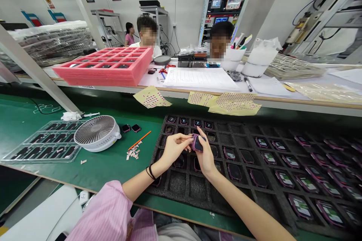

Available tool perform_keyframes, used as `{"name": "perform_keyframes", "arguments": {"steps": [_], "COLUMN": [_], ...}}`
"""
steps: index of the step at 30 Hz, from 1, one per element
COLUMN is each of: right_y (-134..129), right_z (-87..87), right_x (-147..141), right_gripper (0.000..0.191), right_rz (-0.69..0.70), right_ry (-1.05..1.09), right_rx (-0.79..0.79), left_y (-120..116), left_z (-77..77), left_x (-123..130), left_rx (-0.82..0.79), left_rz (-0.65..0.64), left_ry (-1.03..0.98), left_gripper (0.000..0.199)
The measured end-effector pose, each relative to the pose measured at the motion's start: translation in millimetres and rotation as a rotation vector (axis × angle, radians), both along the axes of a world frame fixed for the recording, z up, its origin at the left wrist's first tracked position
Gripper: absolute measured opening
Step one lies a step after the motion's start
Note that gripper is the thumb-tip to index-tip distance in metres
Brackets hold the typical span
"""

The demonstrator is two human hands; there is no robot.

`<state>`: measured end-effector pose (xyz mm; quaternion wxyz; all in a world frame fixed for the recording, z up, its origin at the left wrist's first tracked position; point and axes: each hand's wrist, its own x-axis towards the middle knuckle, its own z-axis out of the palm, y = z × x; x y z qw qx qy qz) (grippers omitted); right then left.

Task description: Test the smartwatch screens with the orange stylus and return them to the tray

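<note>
Above the black foam tray (186, 186) I hold a purple-framed smartwatch body (197, 142) between both hands. My right hand (206, 154) grips it from the right side, with the thumb along its edge and the dark screen partly covered. The fingers of my left hand (178, 145) are pinched at the watch's left edge; whether anything small is between them I cannot make out. Under and around my hands, purple watches sit in the tray's square pockets, such as a dark-screened watch (234, 172) and a lit watch (300, 206) further right.
Left of the tray lie an orange stick (140, 140), a pile of small pale tabs (133, 152), two watches (131, 128) and a round fan (97, 133). A clear plastic tray (42, 154) holds black parts. A pink foam tray (104, 71) stands on the raised shelf, with people beyond.
</note>
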<state>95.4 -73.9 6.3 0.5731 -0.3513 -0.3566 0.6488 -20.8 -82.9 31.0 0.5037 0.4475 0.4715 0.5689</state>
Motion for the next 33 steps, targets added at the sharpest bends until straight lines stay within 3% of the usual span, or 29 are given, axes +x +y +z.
{"name": "perform_keyframes", "arguments": {"steps": [12,15,19,21,26,29,31,33], "right_y": [-3.0,0.7,5.7,5.7,0.0,-3.0,-4.6,-5.8], "right_z": [-4.7,-3.1,1.0,2.0,-3.0,-8.6,-10.0,-8.0], "right_x": [-4.7,-3.0,1.0,2.1,1.5,-1.8,-4.8,-6.9], "right_gripper": [0.050,0.048,0.047,0.044,0.040,0.038,0.038,0.040], "right_rz": [-0.022,-0.075,-0.132,-0.118,-0.070,-0.034,0.043,0.124], "right_ry": [0.001,0.022,0.037,0.046,-0.002,-0.011,0.004,0.023], "right_rx": [-0.022,-0.015,-0.051,-0.043,0.028,-0.014,-0.075,-0.118], "left_y": [-6.8,-14.4,-21.7,-22.9,-27.6,-31.8,-32.9,-32.3], "left_z": [-10.8,-9.0,-10.4,-12.5,-14.5,-10.7,-5.6,-0.7], "left_x": [4.6,5.0,3.2,0.1,-7.8,-15.7,-29.4,-53.6], "left_rx": [0.027,0.014,-0.109,-0.121,-0.081,-0.093,-0.124,-0.137], "left_rz": [0.045,-0.091,-0.520,-0.635,-0.655,-0.731,-0.787,-0.696], "left_ry": [0.004,0.064,-0.001,-0.012,0.079,0.163,0.233,0.364], "left_gripper": [0.039,0.052,0.082,0.090,0.087,0.088,0.086,0.073]}}
